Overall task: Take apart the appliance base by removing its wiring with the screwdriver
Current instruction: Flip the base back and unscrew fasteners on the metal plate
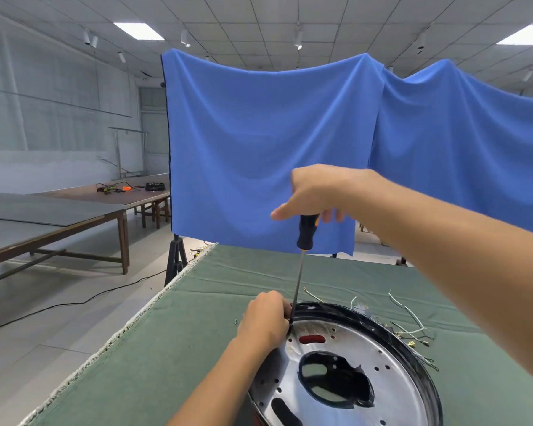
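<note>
Right hand (316, 192) fingers gripping screwdriver (302, 256) handle, tip at base (351, 364) rim; left hand (266, 318) fingers curling on rim.

Head-worn view, facing forward and down, close over table (197, 333)

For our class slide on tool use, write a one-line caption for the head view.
Right hand holds the screwdriver upright at the appliance base rim, left hand steadying it.
</note>
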The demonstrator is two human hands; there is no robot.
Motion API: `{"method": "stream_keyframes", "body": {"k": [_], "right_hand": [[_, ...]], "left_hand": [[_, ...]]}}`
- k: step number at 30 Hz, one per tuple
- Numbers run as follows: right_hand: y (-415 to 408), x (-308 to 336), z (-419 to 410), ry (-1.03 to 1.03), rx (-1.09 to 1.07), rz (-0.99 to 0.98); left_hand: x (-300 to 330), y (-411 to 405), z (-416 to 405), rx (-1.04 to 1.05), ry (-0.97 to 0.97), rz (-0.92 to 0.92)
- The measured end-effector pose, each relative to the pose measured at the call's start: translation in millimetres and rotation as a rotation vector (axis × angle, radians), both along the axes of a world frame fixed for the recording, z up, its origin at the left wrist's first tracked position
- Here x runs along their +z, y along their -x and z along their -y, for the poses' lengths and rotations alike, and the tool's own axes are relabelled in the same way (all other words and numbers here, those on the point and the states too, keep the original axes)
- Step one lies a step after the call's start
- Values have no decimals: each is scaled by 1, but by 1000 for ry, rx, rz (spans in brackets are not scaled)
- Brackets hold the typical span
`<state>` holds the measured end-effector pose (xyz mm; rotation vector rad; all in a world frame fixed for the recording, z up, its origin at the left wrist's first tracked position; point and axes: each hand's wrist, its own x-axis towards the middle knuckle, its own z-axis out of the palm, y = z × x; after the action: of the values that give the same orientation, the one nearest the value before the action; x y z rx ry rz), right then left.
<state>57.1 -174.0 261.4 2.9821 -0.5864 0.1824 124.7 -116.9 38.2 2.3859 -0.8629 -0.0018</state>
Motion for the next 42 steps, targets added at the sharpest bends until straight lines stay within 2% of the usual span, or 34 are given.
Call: {"method": "stream_keyframes", "body": {"k": [2, 3, 4, 7, 9, 11, 13, 15, 16, 19, 20, 21, 22, 24, 25, 26, 31, 33, 37, 42], "right_hand": [[-2, -10, 7, 255, -94, 89], [-4, -13, 11, 267, -64, 134], [-4, -13, 13, 174, -21, 145], [3, 1, 17, -311, 122, 114], [6, 3, 20, -374, 146, 107], [4, -5, 22, -200, 69, 151], [2, -15, 25, 103, -53, 225], [-1, -22, 29, 218, -47, 275], [-1, -19, 31, 161, -26, 267], [6, 0, 28, -315, 77, 210], [9, 3, 27, -413, 90, 186], [11, 2, 26, -398, 74, 169], [12, -1, 25, -297, 23, 150], [11, -9, 28, 46, -118, 136], [10, -11, 30, 120, -124, 153], [9, -12, 32, 105, -71, 171], [12, -1, 33, -378, 172, 107], [10, -9, 29, -371, 163, 139], [4, -15, 20, -227, 54, 274], [11, 4, 13, -491, 103, 81]], "left_hand": [[-1, 0, -1, -3, -2, 7], [-1, -1, -1, -5, 2, 10], [-1, -1, 0, -9, 7, 12], [0, 1, 0, -19, 24, 13], [-1, 0, -1, -22, 22, 17], [-3, 0, -1, -23, 21, 18], [-3, 0, 0, -25, 22, 17], [-2, 0, 0, -27, 23, 17], [-2, 0, 0, -26, 24, 18], [-2, 0, 1, -23, 14, 26], [-3, 0, 1, -26, 10, 28], [-3, -1, 1, -29, 9, 28], [-3, -1, 0, -31, 8, 30], [-4, -2, 1, -31, 2, 46], [-3, -2, 1, -31, -2, 51], [-3, -1, 1, -29, -5, 51], [-2, 0, -1, -23, -5, 48], [-2, 0, -1, -28, 1, 48], [-2, 1, -2, -31, 8, 53], [-2, 1, -2, -41, 17, 57]]}}
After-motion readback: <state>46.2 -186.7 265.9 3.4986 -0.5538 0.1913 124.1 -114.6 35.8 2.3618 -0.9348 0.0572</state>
